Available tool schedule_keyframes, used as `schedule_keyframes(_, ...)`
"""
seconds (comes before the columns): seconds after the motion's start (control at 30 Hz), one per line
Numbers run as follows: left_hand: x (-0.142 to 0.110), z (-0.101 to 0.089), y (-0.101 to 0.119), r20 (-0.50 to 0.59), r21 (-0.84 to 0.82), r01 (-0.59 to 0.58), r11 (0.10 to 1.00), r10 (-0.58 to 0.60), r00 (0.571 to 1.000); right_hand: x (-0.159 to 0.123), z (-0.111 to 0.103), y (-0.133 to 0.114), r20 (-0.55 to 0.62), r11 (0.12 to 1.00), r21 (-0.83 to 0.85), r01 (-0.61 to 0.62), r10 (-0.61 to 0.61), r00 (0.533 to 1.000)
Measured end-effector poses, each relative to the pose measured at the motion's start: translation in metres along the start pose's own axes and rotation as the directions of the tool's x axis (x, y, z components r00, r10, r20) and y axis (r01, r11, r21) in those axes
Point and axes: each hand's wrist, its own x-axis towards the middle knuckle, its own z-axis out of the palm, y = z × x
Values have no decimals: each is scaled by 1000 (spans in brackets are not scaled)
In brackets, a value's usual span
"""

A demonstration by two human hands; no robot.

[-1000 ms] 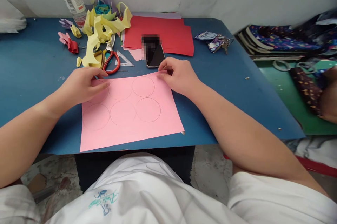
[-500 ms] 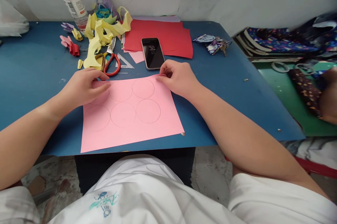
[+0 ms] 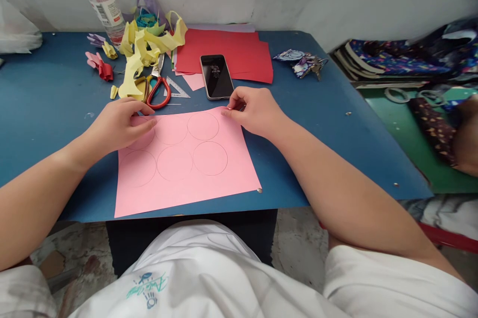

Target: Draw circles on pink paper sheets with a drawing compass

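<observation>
A sheet of pink paper (image 3: 175,193) lies at the front of the blue table, with several circles drawn on it in thin line. My left hand (image 3: 117,121) is at its far left corner, thumb on the sheet and fingers at the far edge, covering part of one circle. Between thumb and curled fingers, my right hand (image 3: 254,109) pinches the far right corner. Just beyond the sheet are red-handled scissors (image 3: 159,93), a clear set square (image 3: 177,89) and a black-screened phone (image 3: 216,76).
Yellow paper scraps (image 3: 138,56) are heaped by a plastic bottle (image 3: 108,12). Small folded paper pieces (image 3: 100,65) lie left of them. Red paper sheets (image 3: 239,52) are stacked behind the phone; keys (image 3: 315,66) sit further right. A green table (image 3: 407,134) adjoins on the right.
My right fingers have shifted slightly at the far right corner, and the paper there looks flatter. My left hand and the sheet stay almost still.
</observation>
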Motion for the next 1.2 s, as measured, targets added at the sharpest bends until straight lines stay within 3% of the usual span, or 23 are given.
schedule_keyframes(0.23, 1, 1, -1, -6, 0, 19, 1000, -19, 1000, 1, -3, 0, 43, 998, 22, 55, -55, 998)
schedule_keyframes(0.4, 1, 2, -1, -2, -11, 24, 1000, -24, 1000, -4, -4, -6, 2, 936, 279, 214, -224, 975)
schedule_keyframes(0.53, 0, -1, 0, 12, -9, 24, 1000, -24, 1000, -7, -6, -10, 48, 819, 533, 210, -277, 960)
schedule_keyframes(0.63, -1, -3, 3, 44, -9, 32, 999, -31, 999, -7, -9, -10, 80, 760, 622, 188, -301, 950)
schedule_keyframes(0.83, 0, -4, 5, 45, -12, 33, 999, -33, 998, -7, -10, -6, 163, 731, 673, 109, -291, 943)
schedule_keyframes(1.2, 0, -2, 2, 34, -28, 35, 999, -34, 999, -6, -8, 1, 200, 726, 666, 169, -392, 898)
